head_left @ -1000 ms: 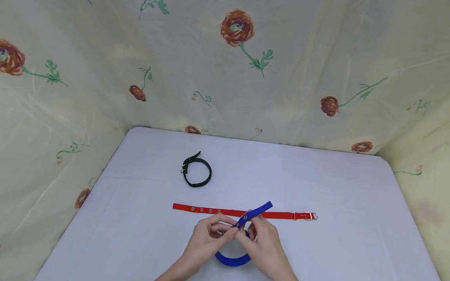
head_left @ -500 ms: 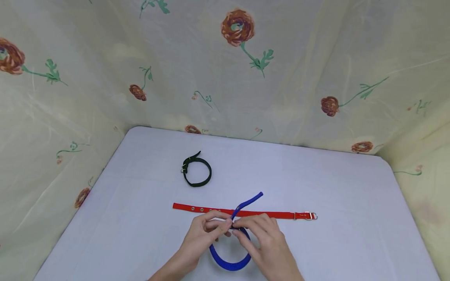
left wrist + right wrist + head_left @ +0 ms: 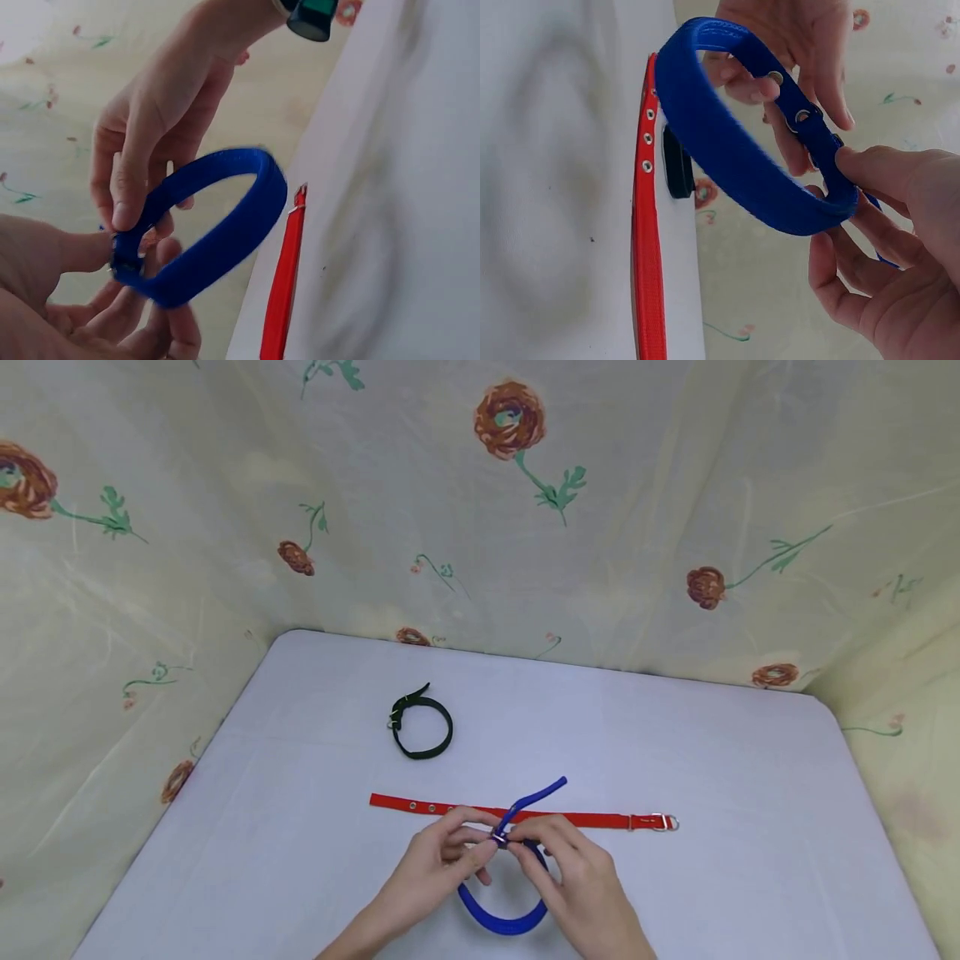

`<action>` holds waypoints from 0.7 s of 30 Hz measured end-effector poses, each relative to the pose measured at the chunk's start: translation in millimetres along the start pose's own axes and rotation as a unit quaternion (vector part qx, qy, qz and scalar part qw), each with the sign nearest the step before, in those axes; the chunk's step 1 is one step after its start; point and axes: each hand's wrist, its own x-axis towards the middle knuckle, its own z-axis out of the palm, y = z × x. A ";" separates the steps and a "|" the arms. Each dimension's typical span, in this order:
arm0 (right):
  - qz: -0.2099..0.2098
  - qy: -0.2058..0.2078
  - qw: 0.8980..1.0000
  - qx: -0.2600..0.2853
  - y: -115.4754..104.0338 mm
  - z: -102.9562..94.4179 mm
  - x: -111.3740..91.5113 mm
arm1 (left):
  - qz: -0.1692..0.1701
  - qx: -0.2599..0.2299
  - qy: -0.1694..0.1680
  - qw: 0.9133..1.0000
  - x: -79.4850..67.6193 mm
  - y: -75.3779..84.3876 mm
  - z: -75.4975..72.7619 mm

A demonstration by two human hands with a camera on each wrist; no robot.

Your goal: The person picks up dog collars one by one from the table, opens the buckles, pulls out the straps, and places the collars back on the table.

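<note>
A blue collar (image 3: 508,927) is bent into a loop above the table, its free end sticking up and to the right past the buckle (image 3: 498,837). My left hand (image 3: 427,864) pinches the collar at the buckle, on the left side. From the right, my right hand (image 3: 581,877) pinches the strap between thumb and fingers close beside the buckle. In the right wrist view, metal eyelets (image 3: 802,116) show along the collar's strap, and the right thumb presses on it near the buckle. The fingers partly hide the buckle.
A red collar (image 3: 585,819) with eyelets and a D-ring lies straight across the white table (image 3: 750,760), behind the hands. Farther back, a dark green collar (image 3: 450,727) lies buckled in a loop. Flowered cloth (image 3: 600,593) hangs around the table.
Both hands stay on the blue collar. Its free end turned from showing its flat face to edge-on, and the right hand's fingers moved from behind the strap to beside the buckle.
</note>
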 end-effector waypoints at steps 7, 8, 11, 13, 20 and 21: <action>0.012 0.009 1.000 -0.017 3.1 -3.3 -1.0 | 0.042 0.028 -0.037 0.998 -5.2 0.5 -5.6; 0.015 0.009 1.000 -0.017 3.2 -3.6 -1.1 | 0.041 0.028 -0.039 0.998 -5.6 0.5 -6.4; 0.023 0.011 0.999 -0.019 3.5 -4.0 -1.2 | 0.041 0.033 -0.039 0.998 -5.7 0.1 -7.9; 0.025 0.021 0.999 -0.020 4.1 -4.0 -1.2 | 0.040 0.035 -0.038 0.998 -5.7 -0.2 -8.6; 0.043 0.081 0.995 -0.032 5.8 -4.0 -0.8 | 0.028 0.028 -0.033 0.999 -7.2 -1.4 -10.5; 0.053 0.083 0.995 -0.033 5.3 -3.9 -0.6 | 0.029 0.026 -0.033 0.999 -7.4 -1.6 -10.6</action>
